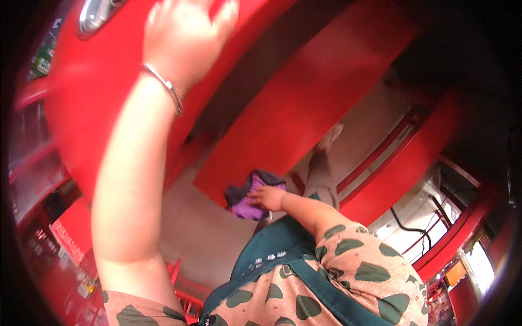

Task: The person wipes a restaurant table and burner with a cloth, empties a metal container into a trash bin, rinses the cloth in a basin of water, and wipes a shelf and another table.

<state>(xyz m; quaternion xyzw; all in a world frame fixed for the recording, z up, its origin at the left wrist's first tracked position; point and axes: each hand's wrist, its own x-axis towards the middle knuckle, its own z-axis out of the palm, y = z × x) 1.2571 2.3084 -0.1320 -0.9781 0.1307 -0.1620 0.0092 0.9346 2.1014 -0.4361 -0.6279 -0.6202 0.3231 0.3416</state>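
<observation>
My left hand [185, 45], with a metal bangle at its wrist, is over a red tabletop [85, 122] at the upper left. Its thumb stands apart from the fingers, whose tips the top edge of the view cuts off; nothing shows in it. My right hand [265, 198] grips a purple cloth with dark edging [251, 210], bunched at the near end of a red bench [261, 134]. Whether the cloth touches the bench cannot be told. A shiny metal object [96, 16] lies on the tabletop at the top left.
Another red bench or table edge [387, 179] with a red frame runs along the right. Tiled floor [191, 228] shows between the furniture, with my leg and foot [328, 138] beside the middle bench. Red shelving with goods [36, 163] stands at the far left.
</observation>
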